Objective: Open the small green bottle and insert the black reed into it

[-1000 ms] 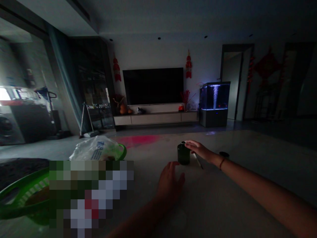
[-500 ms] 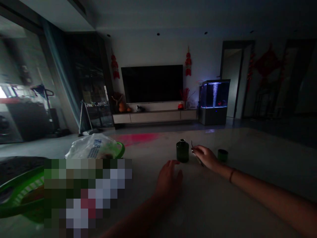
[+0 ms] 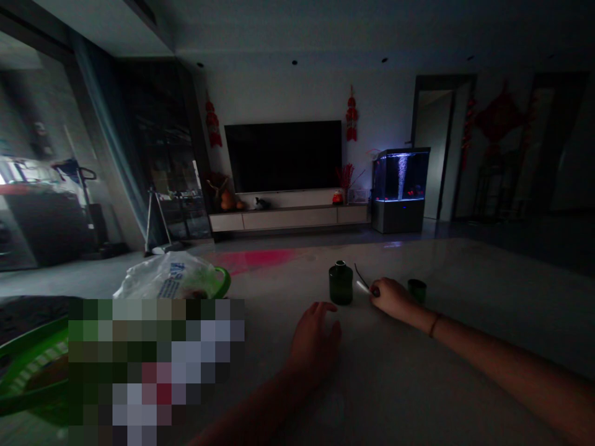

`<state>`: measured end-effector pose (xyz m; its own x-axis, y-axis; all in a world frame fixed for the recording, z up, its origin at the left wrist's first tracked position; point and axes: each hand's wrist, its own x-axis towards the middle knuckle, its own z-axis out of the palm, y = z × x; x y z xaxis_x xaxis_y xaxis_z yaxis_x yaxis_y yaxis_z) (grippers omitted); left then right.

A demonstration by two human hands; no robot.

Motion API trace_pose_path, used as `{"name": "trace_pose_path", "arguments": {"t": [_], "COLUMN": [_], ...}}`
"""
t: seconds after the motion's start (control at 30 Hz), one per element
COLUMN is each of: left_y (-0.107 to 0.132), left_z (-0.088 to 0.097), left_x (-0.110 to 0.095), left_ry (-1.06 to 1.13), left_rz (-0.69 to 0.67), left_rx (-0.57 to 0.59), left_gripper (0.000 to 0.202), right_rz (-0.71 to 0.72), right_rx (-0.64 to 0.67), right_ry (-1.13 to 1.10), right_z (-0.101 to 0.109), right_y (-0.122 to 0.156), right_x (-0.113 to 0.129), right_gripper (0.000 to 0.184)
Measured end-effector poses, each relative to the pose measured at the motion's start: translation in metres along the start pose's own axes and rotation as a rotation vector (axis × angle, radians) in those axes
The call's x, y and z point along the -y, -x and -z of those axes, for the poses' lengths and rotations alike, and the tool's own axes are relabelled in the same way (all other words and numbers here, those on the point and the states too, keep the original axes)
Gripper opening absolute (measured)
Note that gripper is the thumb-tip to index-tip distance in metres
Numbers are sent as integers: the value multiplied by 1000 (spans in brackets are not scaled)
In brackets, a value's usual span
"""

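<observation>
On the table a dark green glass bottle stands upright with its neck uncovered. My right hand, just right of the bottle, is closed on a slim tool. A thin, dark, curved piece and a bright shiny strip stick out of the fingers towards the bottle; its exact kind is too dark to make out. Behind that hand sits a small green cup-shaped piece, partly covered by it. My left hand is in front of the bottle, empty, fingers bent and apart, not gripping the bottle.
At the left is a green plastic basket, with a white plastic bag by it and a pixelated patch over part of it. A pink-red patch shows on the table's far side. Beyond stand a TV cabinet and a lit aquarium.
My right hand has turned and shifted slightly right and down; the slim tool has swung from pointing down-right to pointing up-left, its shiny strip now showing. The left hand stays nearly still.
</observation>
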<state>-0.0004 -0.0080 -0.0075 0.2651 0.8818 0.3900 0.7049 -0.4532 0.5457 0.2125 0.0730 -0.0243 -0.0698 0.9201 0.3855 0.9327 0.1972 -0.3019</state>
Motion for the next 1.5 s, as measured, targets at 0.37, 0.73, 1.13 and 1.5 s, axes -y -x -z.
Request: {"name": "trace_pose_path", "arguments": {"t": [0.37,0.73,1.13,1.5], "left_y": [1,0,-1,0], "left_z": [-1,-4,0,-1], "left_x": [0,4,1,2], "left_ry": [12,27,29,22], "left_rz": [-4,8,-31,-74], "left_rx": [-15,-27,-32,-14], "left_gripper": [24,26,18,15], "right_rz": [-2,-73,-105,38], "right_rx": [178,132,48,120], "right_ry": [140,-310,-1052,-794], "right_z": [21,67,78,54], "right_y": [-8,-54,-74,-76], "right_x": [4,15,65,60], "right_gripper": [18,4,10,17]}}
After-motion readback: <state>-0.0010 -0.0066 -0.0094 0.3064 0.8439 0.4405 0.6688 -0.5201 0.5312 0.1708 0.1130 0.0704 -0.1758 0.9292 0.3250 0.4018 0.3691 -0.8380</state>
